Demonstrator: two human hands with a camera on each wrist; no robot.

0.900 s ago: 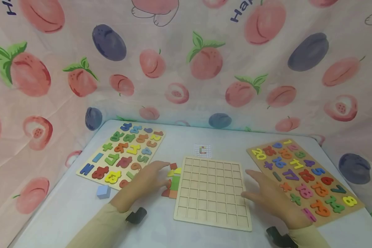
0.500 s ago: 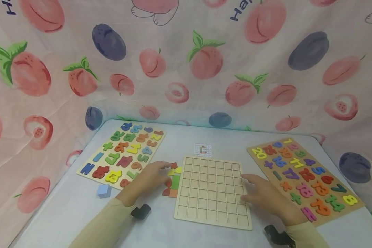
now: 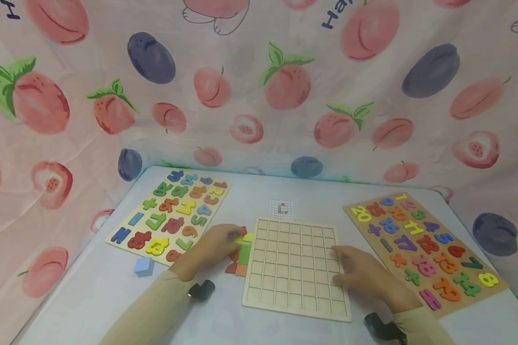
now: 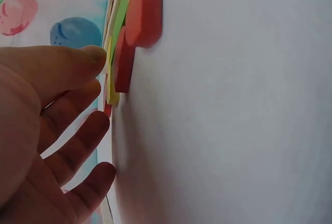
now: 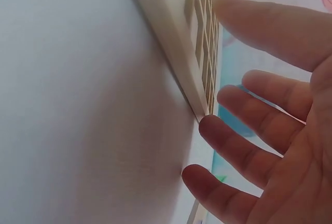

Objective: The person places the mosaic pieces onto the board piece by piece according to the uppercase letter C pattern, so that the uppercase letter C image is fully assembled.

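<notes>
A pale wooden grid board (image 3: 295, 268) lies mid-table, its squares bare. Against its left edge are small flat pieces: a green square (image 3: 244, 255), a yellow piece (image 3: 247, 237), an orange piece (image 3: 241, 270) and red ones (image 3: 230, 269). My left hand (image 3: 216, 249) hovers at these pieces, fingers loosely bent. In the left wrist view its thumb (image 4: 78, 66) is near the index fingertip, with nothing seen held between them. Over the board's right edge is my right hand (image 3: 369, 278), thumb and fingers apart and holding nothing. Whether it touches the board I cannot tell.
Beyond the grid board lies a small card (image 3: 282, 210) with a coloured pattern on a grid. Number puzzle boards lie at left (image 3: 148, 218) and right (image 3: 462, 305). A light blue cube (image 3: 144, 267) sits near the left one. A fruit-print cloth (image 3: 250, 91) hangs behind.
My left hand has shifted right, over the small pieces, its fingers drawn closer together. My right hand has moved left, from beside the grid board to over its right edge.
</notes>
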